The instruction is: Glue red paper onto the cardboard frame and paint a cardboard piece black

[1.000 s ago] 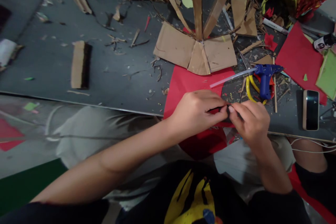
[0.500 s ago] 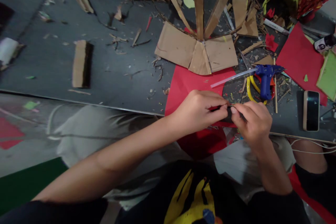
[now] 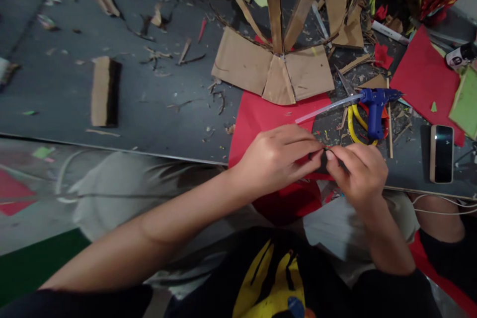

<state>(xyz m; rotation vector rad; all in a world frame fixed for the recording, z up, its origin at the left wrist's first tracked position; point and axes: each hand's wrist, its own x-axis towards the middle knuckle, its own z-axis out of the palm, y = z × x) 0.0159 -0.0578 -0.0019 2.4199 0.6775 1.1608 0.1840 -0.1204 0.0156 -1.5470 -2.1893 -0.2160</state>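
Together, our left hand and right hand pinch a small dark piece, fingertips nearly meeting, by the table's near edge.

A craft workspace is being shown, its type being indicated by the materials covering a dark worktable. A blue glue gun is lying across yellow-handled scissors, cut cardboard is standing in strips and panels, and red paper, green sheets and scattered scraps are surrounding them.
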